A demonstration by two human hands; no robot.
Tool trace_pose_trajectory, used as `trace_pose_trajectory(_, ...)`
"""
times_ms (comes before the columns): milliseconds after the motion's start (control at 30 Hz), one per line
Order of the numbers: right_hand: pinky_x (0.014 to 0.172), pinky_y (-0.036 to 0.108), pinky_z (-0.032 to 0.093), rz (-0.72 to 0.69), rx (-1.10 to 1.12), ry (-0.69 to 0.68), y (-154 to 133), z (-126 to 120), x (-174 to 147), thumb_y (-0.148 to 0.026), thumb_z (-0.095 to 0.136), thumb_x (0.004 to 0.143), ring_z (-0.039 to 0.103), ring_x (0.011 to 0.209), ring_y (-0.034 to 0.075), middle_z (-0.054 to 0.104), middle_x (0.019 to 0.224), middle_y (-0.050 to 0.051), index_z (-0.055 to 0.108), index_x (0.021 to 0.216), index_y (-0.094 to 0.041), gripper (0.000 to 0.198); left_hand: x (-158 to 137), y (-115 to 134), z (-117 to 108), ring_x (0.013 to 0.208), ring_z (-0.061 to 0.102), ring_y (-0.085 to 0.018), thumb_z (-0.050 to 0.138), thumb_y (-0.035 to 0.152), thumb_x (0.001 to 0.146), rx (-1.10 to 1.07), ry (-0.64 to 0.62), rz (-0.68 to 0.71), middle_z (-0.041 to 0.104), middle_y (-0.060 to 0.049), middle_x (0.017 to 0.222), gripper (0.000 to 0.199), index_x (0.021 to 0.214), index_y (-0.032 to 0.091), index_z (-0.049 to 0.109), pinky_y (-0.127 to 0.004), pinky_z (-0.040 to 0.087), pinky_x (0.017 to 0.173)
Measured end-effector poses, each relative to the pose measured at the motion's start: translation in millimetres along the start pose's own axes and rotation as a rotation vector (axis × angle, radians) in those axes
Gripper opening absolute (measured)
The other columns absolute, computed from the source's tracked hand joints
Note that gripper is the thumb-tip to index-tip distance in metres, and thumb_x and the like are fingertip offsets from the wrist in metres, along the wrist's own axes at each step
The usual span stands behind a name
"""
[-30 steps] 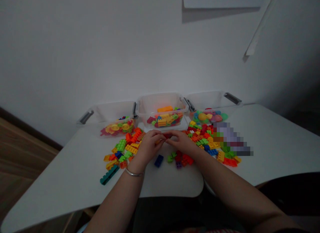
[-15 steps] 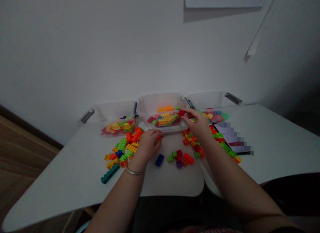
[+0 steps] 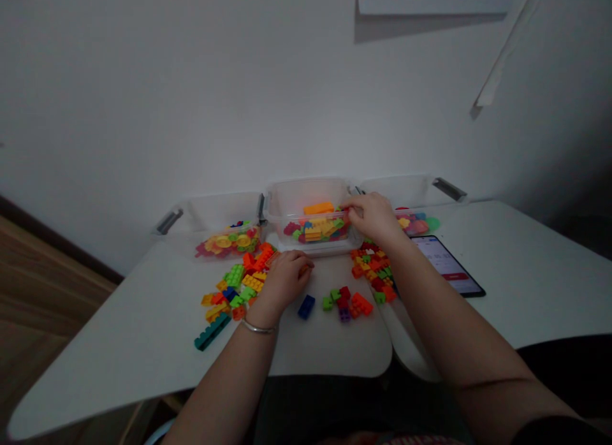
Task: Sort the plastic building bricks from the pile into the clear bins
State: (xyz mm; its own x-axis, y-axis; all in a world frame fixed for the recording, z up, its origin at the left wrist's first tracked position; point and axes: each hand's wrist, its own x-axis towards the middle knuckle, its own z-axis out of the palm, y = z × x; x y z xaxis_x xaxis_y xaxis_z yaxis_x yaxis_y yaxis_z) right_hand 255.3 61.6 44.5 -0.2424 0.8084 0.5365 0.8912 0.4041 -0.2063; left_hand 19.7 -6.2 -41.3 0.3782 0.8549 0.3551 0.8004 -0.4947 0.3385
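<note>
My right hand (image 3: 371, 217) reaches over the right rim of the middle clear plastic box (image 3: 282, 206). Its fingers are pinched together just inside, and what they hold, if anything, is hidden. Toy bricks of several colours fill the bottom of this box, with an orange brick (image 3: 319, 208) on top. My left hand (image 3: 288, 276) is low over the table with curled fingers, a bit of an orange brick (image 3: 304, 269) showing between them. Beside it lies a pile of loose bricks (image 3: 234, 275). In front are a dark blue brick (image 3: 306, 306) and a small brick cluster (image 3: 345, 302).
A left clear box (image 3: 215, 209) and a right clear box (image 3: 396, 187) hold colourful pieces. Another brick pile (image 3: 373, 266) lies under my right forearm, near a phone (image 3: 454, 273). A long teal brick (image 3: 211, 331) rests at left. The wall (image 3: 239, 101) stands behind.
My right hand has moved slightly up and in over the middle box's rim; the red brick in its fingers is no longer clearly visible. My left hand has hardly moved.
</note>
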Motion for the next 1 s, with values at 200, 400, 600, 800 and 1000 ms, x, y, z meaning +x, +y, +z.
trace_pose_trajectory(200,0.107,0.048,0.034,-0.123,-0.09,-0.101,-4,4,-4,-0.035,0.042,0.097,0.062,0.103,0.029,0.075,0.101,0.01,0.075,0.098,-0.018,0.037,1,3,-1,0.098,0.061,-0.024,0.057,0.017,0.086,-0.007,-0.006,0.011,0.069,-0.007,0.104,0.015,0.092,0.019,0.071,-0.041,0.048,0.091)
trace_pose_trajectory(400,0.112,0.052,0.03,-0.18,-0.057,-0.074,1,10,-5,-0.038,0.044,0.097,0.063,0.108,0.029,0.073,0.109,0.012,0.072,0.107,-0.017,0.037,1,2,-1,0.101,0.06,-0.024,0.058,0.017,0.085,0.006,-0.033,0.012,0.069,-0.008,0.106,0.016,0.093,0.019,0.071,-0.042,0.047,0.093)
trace_pose_trajectory(600,0.108,0.046,0.038,-0.242,0.167,0.212,-1,13,-25,-0.027,0.051,0.092,0.057,0.118,0.027,0.067,0.124,0.011,0.064,0.119,-0.015,0.033,0,3,-1,0.102,0.06,-0.025,0.06,0.019,0.084,0.019,-0.035,-0.003,0.068,-0.007,0.107,0.014,0.093,0.021,0.071,-0.042,0.047,0.093)
trace_pose_trajectory(800,0.085,0.038,0.051,-0.164,0.269,-0.001,5,15,-51,-0.026,0.056,0.089,0.066,0.093,0.023,0.074,0.097,0.008,0.07,0.1,-0.019,0.02,1,5,-3,0.102,0.06,-0.024,0.059,0.018,0.085,0.007,-0.035,0.005,0.069,-0.007,0.106,0.015,0.094,0.021,0.071,-0.042,0.048,0.093)
trace_pose_trajectory(1000,0.089,0.04,0.05,-0.142,0.148,-0.483,15,19,-67,-0.036,0.071,0.079,0.064,0.102,0.028,0.074,0.1,0.009,0.073,0.107,-0.022,0.032,1,6,-2,0.104,0.06,-0.025,0.059,0.016,0.084,0.021,-0.034,-0.007,0.069,-0.008,0.109,0.019,0.099,0.02,0.069,-0.044,0.047,0.095)
